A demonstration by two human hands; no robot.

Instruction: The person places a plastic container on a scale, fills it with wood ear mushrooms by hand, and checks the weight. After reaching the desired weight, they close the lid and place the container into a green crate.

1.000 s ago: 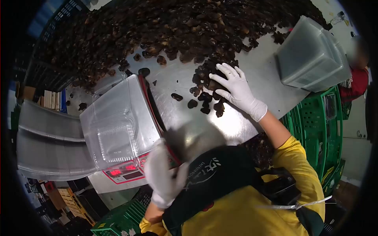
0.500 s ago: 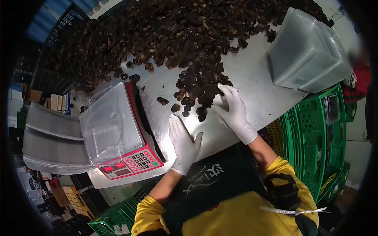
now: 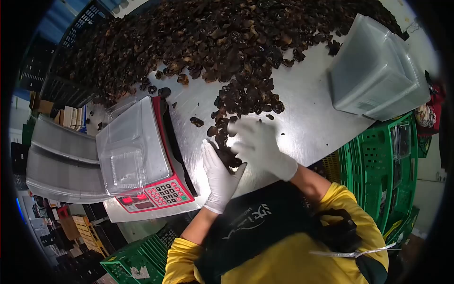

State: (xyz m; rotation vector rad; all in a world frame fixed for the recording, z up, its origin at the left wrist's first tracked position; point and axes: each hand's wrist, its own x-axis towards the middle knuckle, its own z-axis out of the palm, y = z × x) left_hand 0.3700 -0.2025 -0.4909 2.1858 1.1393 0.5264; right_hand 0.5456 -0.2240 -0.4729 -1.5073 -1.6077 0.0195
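Both your gloved hands are over the metal table (image 3: 307, 94), among dark, glossy pieces (image 3: 246, 94) too many to count. The main heap covers the table's far side, and a tongue of pieces runs from it down to the gap between your hands. Your left hand (image 3: 220, 177) has its fingers straight and together, thumb spread away, with a few pieces lying against its inner side. Your right hand (image 3: 259, 147) is blurred, its fingers spread just beside those pieces; you cannot tell whether it touches them.

To your left stands one red-edged scale (image 3: 168, 176) with one clear tray (image 3: 126, 168) on its plate. Beyond it lie two curved rows of nested clear trays (image 3: 64, 168). One stack of clear tubs (image 3: 364, 66) stands at the table's right.

White writing crosses your dark apron (image 3: 279, 210): a large character and smaller Latin letters, too small to read fully. The scale's keypad bears figures, and its red display is lit but illegible.
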